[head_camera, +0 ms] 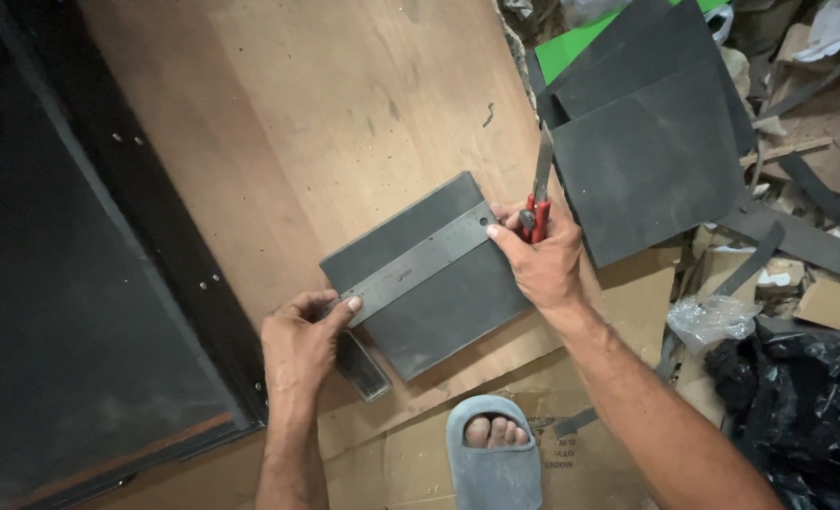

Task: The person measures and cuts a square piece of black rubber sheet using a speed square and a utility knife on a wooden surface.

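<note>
Fingers (pixel 339 304) of both hands pin the steel ruler (pixel 420 265) across the dark sheet (pixel 439 302). Right hand (pixel 543 260) also grips a red-handled knife (pixel 540 189). No cut shows yet.

At frame centre, a left hand (pixel 299 342) is pressing a steel ruler (pixel 418 265) across a dark grey sheet (pixel 443 307) on a plywood board (pixel 297 123), while the right hand (pixel 540 257) is gripping red-handled scissors (pixel 539 194); a grey slipper (pixel 492 456) is showing at bottom.
</note>
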